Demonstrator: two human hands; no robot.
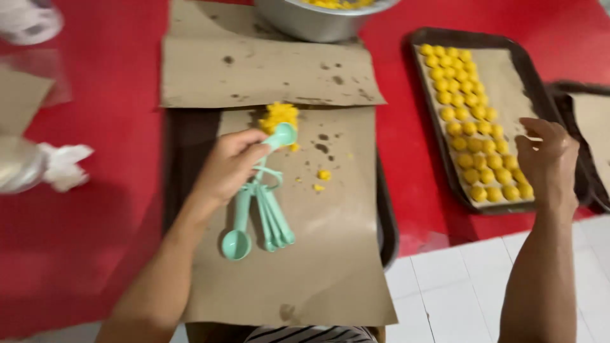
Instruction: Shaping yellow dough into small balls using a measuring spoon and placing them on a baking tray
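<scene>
My left hand [230,164] grips one spoon of a mint-green measuring spoon set [260,209]; its bowl [283,135] is pressed against a small heap of yellow dough [278,115] on brown paper [318,241]. The other spoons hang down from the ring below my fingers. My right hand [548,160] hovers over the near right part of a dark tray [438,146] lined with paper and filled with rows of yellow dough balls [467,121]. Its fingers are curled; whether it holds a ball I cannot see.
A metal bowl [318,22] with yellow dough stands at the back. A second dark tray [588,127] lies at the far right. Crumpled white plastic [44,166] sits on the red table at left. Dough crumbs [323,178] dot the paper. White tiles show at the bottom right.
</scene>
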